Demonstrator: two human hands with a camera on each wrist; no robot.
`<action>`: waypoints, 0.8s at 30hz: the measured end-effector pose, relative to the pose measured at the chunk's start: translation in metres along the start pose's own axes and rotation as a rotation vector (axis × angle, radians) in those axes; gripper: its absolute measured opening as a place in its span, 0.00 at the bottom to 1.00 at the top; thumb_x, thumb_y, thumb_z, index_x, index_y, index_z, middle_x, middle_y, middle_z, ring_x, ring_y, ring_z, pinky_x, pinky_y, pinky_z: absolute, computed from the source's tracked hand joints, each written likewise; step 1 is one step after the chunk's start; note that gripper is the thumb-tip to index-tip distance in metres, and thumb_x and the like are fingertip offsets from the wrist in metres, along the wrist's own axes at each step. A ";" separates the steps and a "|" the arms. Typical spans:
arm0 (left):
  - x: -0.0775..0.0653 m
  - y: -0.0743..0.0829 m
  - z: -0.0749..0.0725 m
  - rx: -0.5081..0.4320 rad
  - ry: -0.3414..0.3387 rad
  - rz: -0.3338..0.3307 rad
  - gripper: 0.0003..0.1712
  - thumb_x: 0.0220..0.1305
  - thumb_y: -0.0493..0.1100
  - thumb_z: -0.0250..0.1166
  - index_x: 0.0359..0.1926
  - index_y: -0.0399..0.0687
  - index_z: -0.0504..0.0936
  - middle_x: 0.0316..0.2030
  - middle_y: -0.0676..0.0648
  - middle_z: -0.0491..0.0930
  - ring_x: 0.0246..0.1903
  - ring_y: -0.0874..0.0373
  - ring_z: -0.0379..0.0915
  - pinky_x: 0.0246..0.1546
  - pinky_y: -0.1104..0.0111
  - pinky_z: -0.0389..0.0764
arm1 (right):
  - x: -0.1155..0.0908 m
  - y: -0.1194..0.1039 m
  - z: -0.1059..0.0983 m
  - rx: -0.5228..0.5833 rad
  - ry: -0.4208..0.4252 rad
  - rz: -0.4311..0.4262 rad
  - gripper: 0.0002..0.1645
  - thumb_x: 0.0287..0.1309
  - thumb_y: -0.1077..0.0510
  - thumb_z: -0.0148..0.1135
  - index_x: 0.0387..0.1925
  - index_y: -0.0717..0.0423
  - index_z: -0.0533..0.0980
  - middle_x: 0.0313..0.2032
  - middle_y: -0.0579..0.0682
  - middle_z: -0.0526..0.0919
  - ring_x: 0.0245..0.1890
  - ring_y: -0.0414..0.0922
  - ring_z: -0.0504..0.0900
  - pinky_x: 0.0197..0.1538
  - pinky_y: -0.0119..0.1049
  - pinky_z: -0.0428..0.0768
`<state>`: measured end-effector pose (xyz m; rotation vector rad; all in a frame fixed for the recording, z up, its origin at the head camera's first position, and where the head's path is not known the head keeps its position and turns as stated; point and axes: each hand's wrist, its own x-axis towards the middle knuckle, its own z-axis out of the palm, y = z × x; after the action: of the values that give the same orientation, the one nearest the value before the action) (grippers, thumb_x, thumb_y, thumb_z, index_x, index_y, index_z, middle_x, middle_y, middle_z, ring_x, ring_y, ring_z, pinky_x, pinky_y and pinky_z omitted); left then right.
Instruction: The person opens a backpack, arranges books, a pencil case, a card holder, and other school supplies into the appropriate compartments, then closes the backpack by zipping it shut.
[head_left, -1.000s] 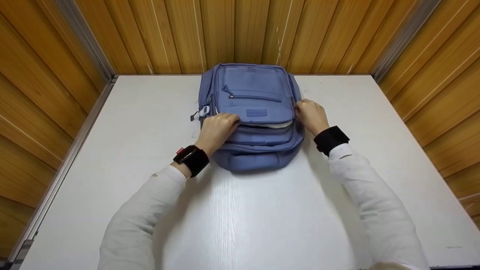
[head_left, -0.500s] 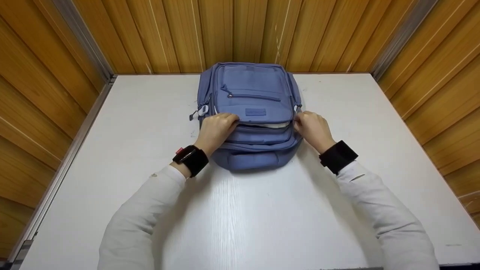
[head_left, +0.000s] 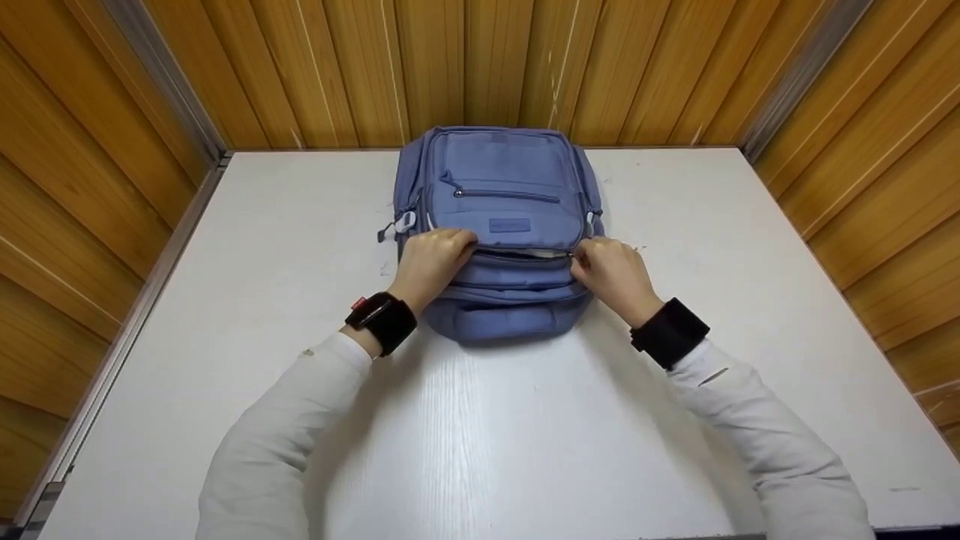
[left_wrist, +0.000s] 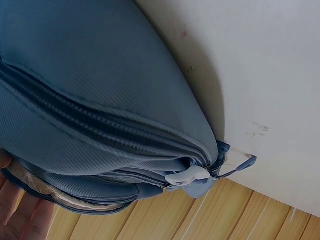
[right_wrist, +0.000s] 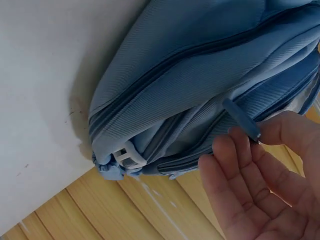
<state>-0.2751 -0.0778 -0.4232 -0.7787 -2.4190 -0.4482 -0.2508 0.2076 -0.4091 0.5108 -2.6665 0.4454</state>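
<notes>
A blue backpack (head_left: 499, 157) lies on the white table, its top handle (head_left: 506, 321) toward me. Its front pocket gapes along the near edge, and a pale lining (head_left: 536, 253) shows inside. My left hand (head_left: 435, 259) pinches the pocket's edge at the left end of the gap; in the left wrist view its fingers (left_wrist: 27, 215) lie along that edge. At the right end of the gap is my right hand (head_left: 616, 277). Between thumb and forefinger it pinches a blue zipper pull (right_wrist: 242, 120), clearest in the right wrist view. Fingertips partly hide the slider.
A white buckle (left_wrist: 189, 176) and a cord end hang at the bag's left side, and another white buckle (right_wrist: 131, 154) is at its right. The white table (head_left: 487, 442) meets wood-patterned walls (head_left: 495, 60) at the back and sides.
My right hand has moved down the pocket's right side and then left round its corner with the zipper pull. The gap has become shorter at the right. My left hand stays in place.
</notes>
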 end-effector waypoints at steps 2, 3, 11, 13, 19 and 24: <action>0.000 0.000 0.000 0.003 -0.003 -0.001 0.07 0.68 0.40 0.66 0.42 0.42 0.88 0.39 0.44 0.91 0.37 0.49 0.90 0.39 0.59 0.89 | 0.000 -0.005 0.000 0.017 -0.004 -0.005 0.05 0.55 0.64 0.64 0.26 0.63 0.80 0.24 0.56 0.82 0.25 0.55 0.82 0.30 0.52 0.80; 0.001 0.000 0.000 0.006 -0.003 0.000 0.06 0.68 0.39 0.66 0.42 0.42 0.88 0.38 0.44 0.91 0.37 0.49 0.90 0.39 0.59 0.89 | -0.001 -0.008 0.000 0.027 -0.008 -0.008 0.05 0.55 0.64 0.64 0.27 0.63 0.81 0.24 0.56 0.82 0.25 0.54 0.82 0.31 0.52 0.81; 0.000 -0.001 0.001 0.027 0.012 0.008 0.05 0.67 0.39 0.67 0.40 0.42 0.87 0.37 0.45 0.91 0.37 0.49 0.90 0.38 0.59 0.88 | 0.003 -0.031 0.006 0.069 -0.031 -0.045 0.06 0.57 0.63 0.64 0.28 0.62 0.82 0.25 0.56 0.84 0.27 0.53 0.84 0.32 0.49 0.81; 0.000 -0.001 0.001 0.025 0.014 0.008 0.05 0.67 0.38 0.67 0.41 0.42 0.87 0.37 0.45 0.91 0.36 0.49 0.90 0.37 0.59 0.88 | 0.004 -0.036 0.007 0.077 -0.031 -0.055 0.06 0.57 0.63 0.64 0.28 0.62 0.82 0.25 0.56 0.84 0.27 0.52 0.84 0.33 0.49 0.81; 0.000 0.000 0.000 0.016 0.006 0.006 0.05 0.67 0.38 0.67 0.41 0.42 0.87 0.38 0.44 0.91 0.36 0.49 0.90 0.37 0.59 0.88 | 0.009 -0.051 0.012 0.111 -0.045 -0.056 0.06 0.58 0.62 0.64 0.29 0.61 0.84 0.26 0.55 0.85 0.27 0.51 0.84 0.34 0.49 0.83; 0.000 0.001 0.001 0.020 0.005 0.004 0.05 0.67 0.39 0.67 0.41 0.43 0.87 0.38 0.45 0.91 0.36 0.49 0.90 0.37 0.59 0.88 | 0.017 -0.065 0.018 0.132 -0.066 -0.068 0.07 0.60 0.61 0.64 0.30 0.60 0.83 0.26 0.54 0.85 0.28 0.51 0.84 0.35 0.48 0.82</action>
<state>-0.2749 -0.0768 -0.4236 -0.7720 -2.4131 -0.4231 -0.2440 0.1384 -0.4025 0.6637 -2.6848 0.5976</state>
